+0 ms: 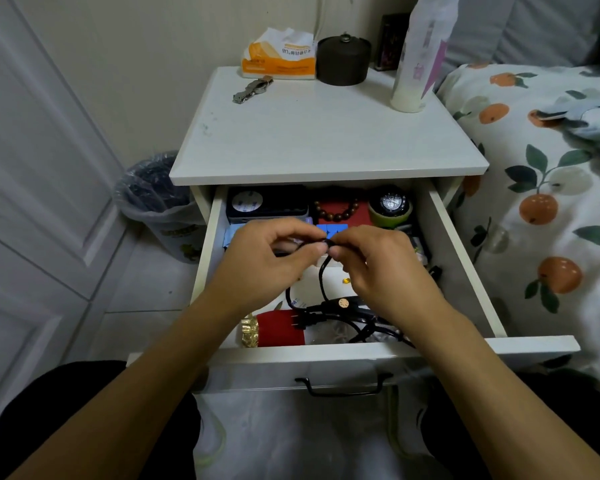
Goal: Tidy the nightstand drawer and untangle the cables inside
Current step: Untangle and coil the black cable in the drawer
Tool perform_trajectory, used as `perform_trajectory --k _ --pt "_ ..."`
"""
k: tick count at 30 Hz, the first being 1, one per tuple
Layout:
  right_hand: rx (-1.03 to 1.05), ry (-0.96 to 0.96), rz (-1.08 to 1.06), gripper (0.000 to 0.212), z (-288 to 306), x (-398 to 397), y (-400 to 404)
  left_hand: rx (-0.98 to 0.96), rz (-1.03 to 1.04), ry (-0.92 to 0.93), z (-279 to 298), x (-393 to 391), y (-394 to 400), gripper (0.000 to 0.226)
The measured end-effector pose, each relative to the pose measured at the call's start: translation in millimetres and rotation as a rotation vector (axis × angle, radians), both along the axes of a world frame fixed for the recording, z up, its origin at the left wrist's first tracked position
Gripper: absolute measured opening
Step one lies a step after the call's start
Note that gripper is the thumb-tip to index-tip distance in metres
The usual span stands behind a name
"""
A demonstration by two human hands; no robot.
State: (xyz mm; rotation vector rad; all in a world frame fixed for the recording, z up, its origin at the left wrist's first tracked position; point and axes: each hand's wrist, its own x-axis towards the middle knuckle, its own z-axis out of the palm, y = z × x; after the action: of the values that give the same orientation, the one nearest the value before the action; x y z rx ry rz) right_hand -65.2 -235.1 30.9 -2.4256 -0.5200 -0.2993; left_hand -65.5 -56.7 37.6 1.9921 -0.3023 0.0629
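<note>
Both pinching one black cable (321, 271) over the open drawer (471, 271), left hand (271, 265) and right hand (378, 265) fingertip to fingertip, probably to work a loop free while the remaining tangle lies slack near the drawer's front.

White nightstand (326, 133), on top tissue pack (279, 55), metal watch (253, 88), dark jar (343, 60), white bottle (416, 64)

Over the open drawer (465, 265), the left hand (271, 265) and right hand (378, 265) pinch a black cable (323, 271) between their fingertips. It trails down to a tangle by the red box (278, 329).
</note>
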Motion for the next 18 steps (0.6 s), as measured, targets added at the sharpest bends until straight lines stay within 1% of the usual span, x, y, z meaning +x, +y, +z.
perform_trajectory --k 2,3,6,8,10,12,14,15,16,18 --pt "-0.047 -0.016 0.042 0.018 -1.1 -1.0 2.2 0.108 0.038 -0.145 -0.4 -1.2 -0.6 0.010" --pt "-0.072 -0.025 0.042 0.020 -1.6 -1.6 3.7 0.117 0.070 -0.162 -0.4 -0.9 -0.9 0.009" --pt "-0.160 -0.098 0.013 0.023 -2.5 -2.2 6.6 0.049 0.178 -0.083 -2.6 0.0 -3.2 0.015" --pt "-0.160 -0.169 0.022 0.021 -0.7 -3.3 6.9 -0.013 0.240 -0.021 -3.9 1.3 -5.5 0.012" --pt "-0.145 -0.237 0.042 0.019 0.7 -6.1 6.6 -0.044 0.266 -0.011 -3.8 3.2 -5.0 0.007" --pt "-0.121 -0.241 0.077 0.018 0.5 -8.1 6.3 0.039 0.218 -0.038 -1.0 7.3 -2.4 0.013" --pt "-0.031 -0.168 0.145 0.014 1.1 -8.6 7.2 0.108 0.148 -0.062 2.3 9.7 0.9 0.023" --pt "0.034 -0.129 0.174 0.012 1.1 -8.3 7.1 0.079 0.155 -0.050 2.7 10.9 2.0 0.028" --pt "0.100 -0.090 0.187 0.010 1.0 -7.9 6.1 -0.005 0.191 0.007 2.9 12.5 2.9 0.032" --pt "0.215 0.022 0.191 0.011 1.2 -6.9 3.9 -0.272 0.318 0.246 3.4 18.6 4.9 0.034"
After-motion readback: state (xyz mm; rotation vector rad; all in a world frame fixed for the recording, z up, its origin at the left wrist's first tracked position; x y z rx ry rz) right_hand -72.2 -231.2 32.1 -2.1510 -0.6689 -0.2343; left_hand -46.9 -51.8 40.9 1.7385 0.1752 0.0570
